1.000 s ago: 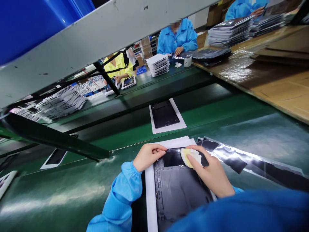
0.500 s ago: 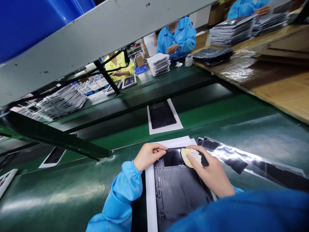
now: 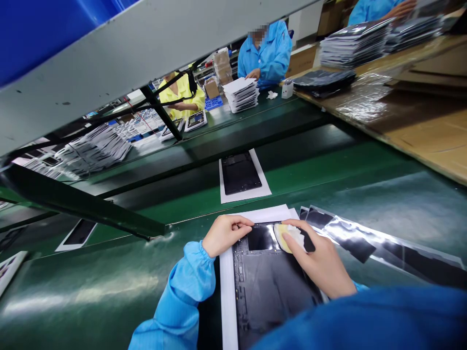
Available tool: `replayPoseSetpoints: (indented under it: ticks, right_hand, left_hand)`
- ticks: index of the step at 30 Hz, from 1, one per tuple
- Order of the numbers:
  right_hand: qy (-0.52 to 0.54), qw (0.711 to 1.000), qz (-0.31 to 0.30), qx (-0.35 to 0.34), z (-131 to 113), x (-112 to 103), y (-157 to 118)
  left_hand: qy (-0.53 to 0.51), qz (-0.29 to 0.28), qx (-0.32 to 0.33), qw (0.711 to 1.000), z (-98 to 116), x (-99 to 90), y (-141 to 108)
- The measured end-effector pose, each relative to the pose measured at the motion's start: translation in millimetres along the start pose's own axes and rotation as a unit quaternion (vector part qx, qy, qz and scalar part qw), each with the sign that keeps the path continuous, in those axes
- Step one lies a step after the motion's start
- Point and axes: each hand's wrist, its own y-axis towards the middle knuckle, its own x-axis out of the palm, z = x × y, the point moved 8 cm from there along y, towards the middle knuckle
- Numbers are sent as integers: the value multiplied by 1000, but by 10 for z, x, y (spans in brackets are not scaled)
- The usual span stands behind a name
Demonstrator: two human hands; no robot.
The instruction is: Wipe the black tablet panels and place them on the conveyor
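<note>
A black tablet housing (image 3: 273, 291) lies on white sheets (image 3: 228, 296) right in front of me. Across its upper end is a glossy black rectangular film (image 3: 260, 237). My left hand (image 3: 226, 234) is at the top left corner of that film, thumb and fingertips pinched together; what they grip, if anything, is too small to make out. Between the fingers of my right hand (image 3: 321, 257) is a crumpled white and yellowish wiping cloth (image 3: 290, 238), pressed on the film's right part. The cloth and hand hide the housing's upper right corner.
Clear strips with black film pieces (image 3: 357, 245) lie to the right. Beyond runs a green conveyor belt (image 3: 310, 167) bearing another tablet housing (image 3: 241, 174) on white paper. A dark metal post (image 3: 80, 201) slants at left. Co-workers sit opposite beside paper stacks (image 3: 241, 95).
The housing on the belt has shifted slightly left. Across the belt, a co-worker's hand has lowered to the paper stack. My hands and the cloth have barely moved.
</note>
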Motion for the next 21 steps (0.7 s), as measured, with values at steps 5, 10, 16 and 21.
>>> replayPoseSetpoints:
  ticks: [5, 10, 16, 21]
  right_hand:
    - [-10, 1000, 1, -19, -24, 3, -16]
    - [-27, 999, 9, -40, -22, 10, -23]
    - [-40, 999, 16, -32, 94, 38, -30]
    - [-50, 998, 20, -34, 150, 45, -44]
  left_hand:
    - [-2, 2, 4, 1000, 6, 2, -1]
    - [-4, 6, 11, 1000, 10, 14, -21]
    - [24, 28, 27, 999, 19, -5, -43]
    - [46, 43, 34, 997, 15, -3, -56]
